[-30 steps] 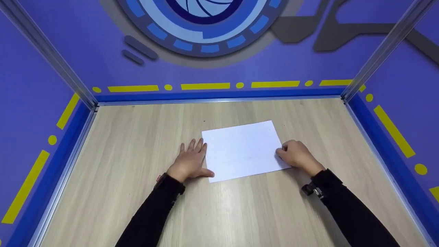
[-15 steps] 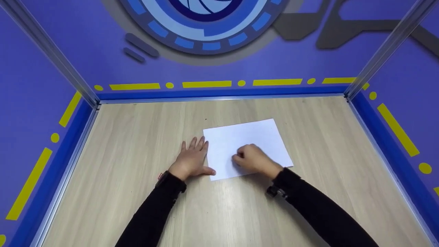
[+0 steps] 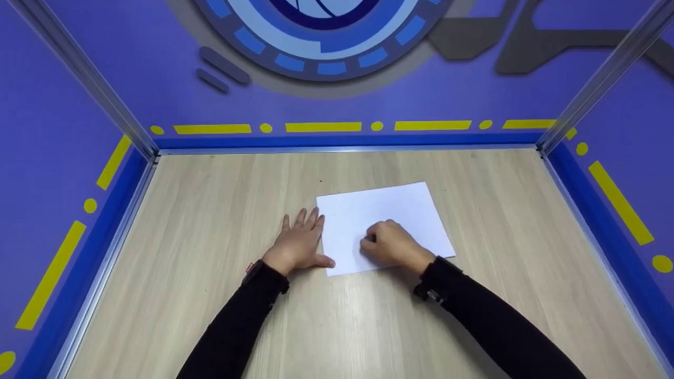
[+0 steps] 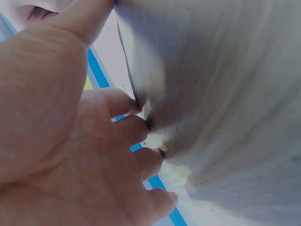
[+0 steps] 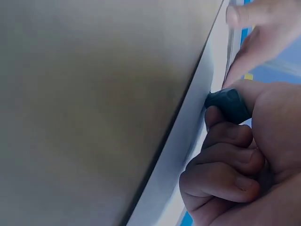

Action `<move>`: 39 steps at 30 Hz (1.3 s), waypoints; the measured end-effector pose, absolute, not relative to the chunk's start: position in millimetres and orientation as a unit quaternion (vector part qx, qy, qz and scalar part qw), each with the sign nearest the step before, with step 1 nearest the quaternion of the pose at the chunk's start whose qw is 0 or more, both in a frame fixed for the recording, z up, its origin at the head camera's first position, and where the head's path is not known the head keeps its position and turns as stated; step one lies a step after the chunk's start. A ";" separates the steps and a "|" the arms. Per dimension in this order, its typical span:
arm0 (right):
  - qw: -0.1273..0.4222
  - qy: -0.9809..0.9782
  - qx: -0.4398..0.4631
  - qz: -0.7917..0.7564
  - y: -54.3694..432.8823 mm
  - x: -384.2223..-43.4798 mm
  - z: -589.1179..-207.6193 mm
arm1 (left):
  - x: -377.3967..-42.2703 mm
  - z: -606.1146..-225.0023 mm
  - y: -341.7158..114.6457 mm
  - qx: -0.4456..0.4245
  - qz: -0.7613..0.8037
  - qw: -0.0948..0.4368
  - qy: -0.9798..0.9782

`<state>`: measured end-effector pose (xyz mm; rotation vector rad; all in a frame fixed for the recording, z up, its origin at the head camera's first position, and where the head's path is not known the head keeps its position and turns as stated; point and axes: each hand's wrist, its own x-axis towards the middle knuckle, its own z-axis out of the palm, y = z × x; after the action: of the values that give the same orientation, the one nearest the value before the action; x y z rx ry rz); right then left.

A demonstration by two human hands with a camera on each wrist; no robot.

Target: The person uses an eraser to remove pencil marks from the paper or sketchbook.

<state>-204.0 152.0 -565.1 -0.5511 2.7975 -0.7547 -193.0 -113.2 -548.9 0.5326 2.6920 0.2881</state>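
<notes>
A blank-looking white sheet of paper (image 3: 379, 205) lies slightly turned on the wood-grain table. My left hand (image 3: 297, 245) rests flat with spread fingers along the sheet's left edge, its thumb on the lower left corner. Over the lower middle of the paper is my right hand (image 3: 392, 243), fingers curled. It pinches a small dark teal block (image 5: 229, 104) between thumb and forefinger, with the block's end right at the paper. In the head view that block is mostly hidden by the hand. Exactly what kind of block it is, I cannot tell.
The wooden tabletop (image 3: 221, 210) is bounded by a metal strip (image 3: 347, 149) at the back. Purple-blue panels (image 3: 400, 105) with yellow markings stand on three sides. Black sleeves cover both forearms.
My right hand has moved left from the paper's right edge to its lower middle, staying near there over the last half second. My left hand keeps its place on the sheet.
</notes>
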 end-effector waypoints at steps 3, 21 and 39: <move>0.100 0.944 -0.169 -0.266 176.5 -207.6 -565.3 | -191.5 -545.0 -111.9 0.187 0.095 0.195 0.958; 0.124 0.953 -0.054 -0.270 265.5 -206.0 -563.0 | -191.2 -545.0 -112.4 0.190 0.101 0.192 0.958; 0.107 0.931 -0.175 -0.301 172.2 -194.3 -558.2 | -197.3 -559.2 -114.7 0.199 0.117 0.186 0.955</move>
<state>-194.3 172.2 -558.2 -0.5140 2.7417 -0.8855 -197.3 -114.7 -559.2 0.5598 2.6904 0.3309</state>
